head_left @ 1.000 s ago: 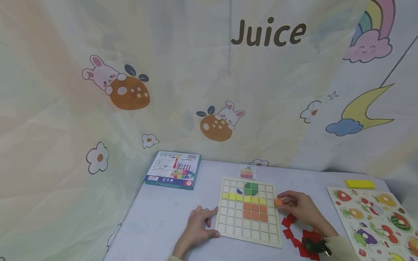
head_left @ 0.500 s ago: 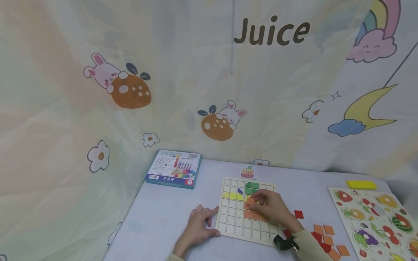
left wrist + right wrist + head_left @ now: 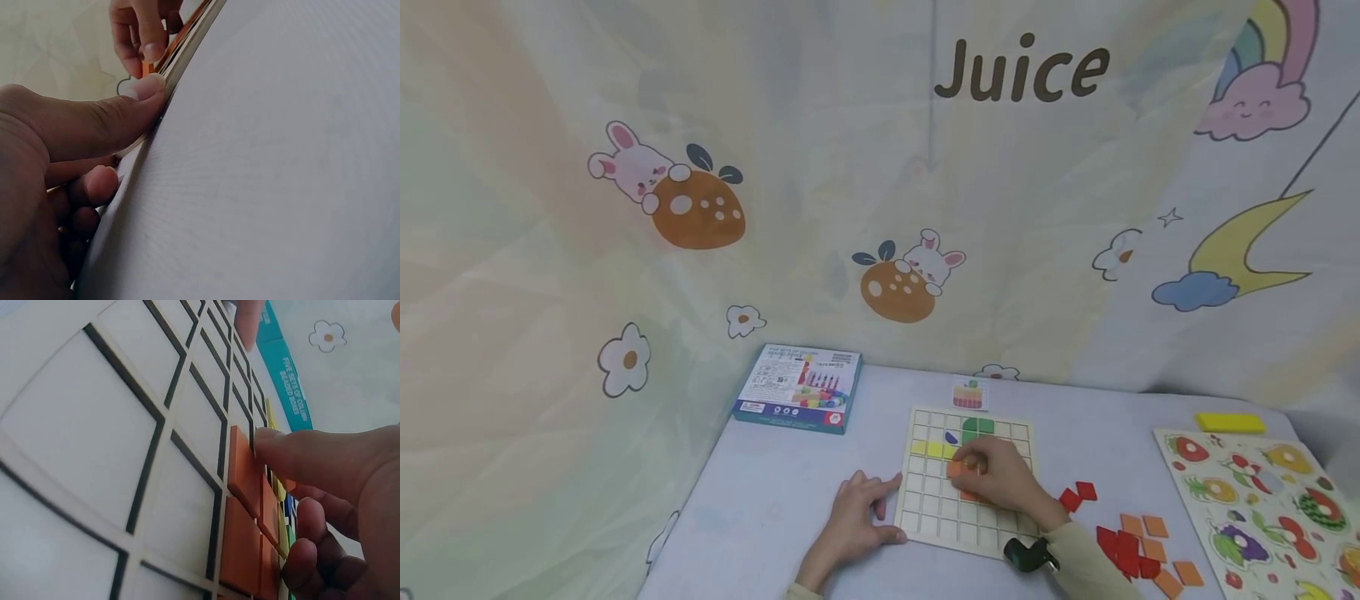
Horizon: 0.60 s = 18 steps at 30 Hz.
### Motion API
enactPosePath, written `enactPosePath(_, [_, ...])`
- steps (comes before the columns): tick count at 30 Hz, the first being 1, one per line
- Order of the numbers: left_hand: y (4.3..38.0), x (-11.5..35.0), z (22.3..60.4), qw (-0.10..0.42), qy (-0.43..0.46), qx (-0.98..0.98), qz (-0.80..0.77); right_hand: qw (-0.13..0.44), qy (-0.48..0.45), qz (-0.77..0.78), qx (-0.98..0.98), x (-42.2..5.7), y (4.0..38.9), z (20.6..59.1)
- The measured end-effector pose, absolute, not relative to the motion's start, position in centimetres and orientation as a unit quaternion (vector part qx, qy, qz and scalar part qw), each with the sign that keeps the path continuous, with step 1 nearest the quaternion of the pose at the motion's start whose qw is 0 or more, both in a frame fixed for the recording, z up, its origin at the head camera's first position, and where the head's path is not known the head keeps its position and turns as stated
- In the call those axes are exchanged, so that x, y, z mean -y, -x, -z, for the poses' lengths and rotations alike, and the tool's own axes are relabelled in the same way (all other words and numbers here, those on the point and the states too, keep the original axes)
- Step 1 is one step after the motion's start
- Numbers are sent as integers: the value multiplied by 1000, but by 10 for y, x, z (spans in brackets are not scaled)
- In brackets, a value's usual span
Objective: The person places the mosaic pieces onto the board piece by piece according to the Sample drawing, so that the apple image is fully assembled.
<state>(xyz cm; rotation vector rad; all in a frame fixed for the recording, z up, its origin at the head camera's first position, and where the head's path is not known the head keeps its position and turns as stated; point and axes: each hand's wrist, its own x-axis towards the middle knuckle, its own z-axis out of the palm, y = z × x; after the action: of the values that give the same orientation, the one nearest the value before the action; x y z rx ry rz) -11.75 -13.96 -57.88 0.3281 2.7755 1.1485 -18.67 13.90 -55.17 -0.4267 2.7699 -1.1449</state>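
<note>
A pale grid board [image 3: 927, 506] lies on the white table. My left hand [image 3: 855, 515] rests beside it, index finger and thumb touching its left edge; in the left wrist view the thumb [image 3: 119, 119] presses on that edge. My right hand [image 3: 1003, 475] is over the board and pinches an orange square tile [image 3: 954, 469] between thumb and fingers, just left of the orange tiles [image 3: 240, 550] set in the grid. A row of yellow pieces [image 3: 932, 450], a green shape [image 3: 977, 427] and a small blue piece [image 3: 951, 437] also sit on the board. The right hand partly hides the tiles.
Loose red tiles [image 3: 1126, 552] and orange tiles [image 3: 1154, 527] lie right of the board. A small picture card [image 3: 970, 395] is behind it. A flat box [image 3: 797, 390] stands back left. At right are a fruit-picture board [image 3: 1247, 492] and a yellow block [image 3: 1230, 424].
My right hand has carried the orange tile from right of the board leftward over it, to the left side of the orange tiles. My left hand has stayed at the board's edge.
</note>
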Motion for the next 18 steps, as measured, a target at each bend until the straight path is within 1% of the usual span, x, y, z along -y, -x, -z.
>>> enactPosePath(13, [118,140,580,51,-112,-916,-381,56,120,346,-929,-134,187,548])
enactPosePath(18, [118,140,582,49,-112,-917,-380,54,125,341,-930,-132,188,550])
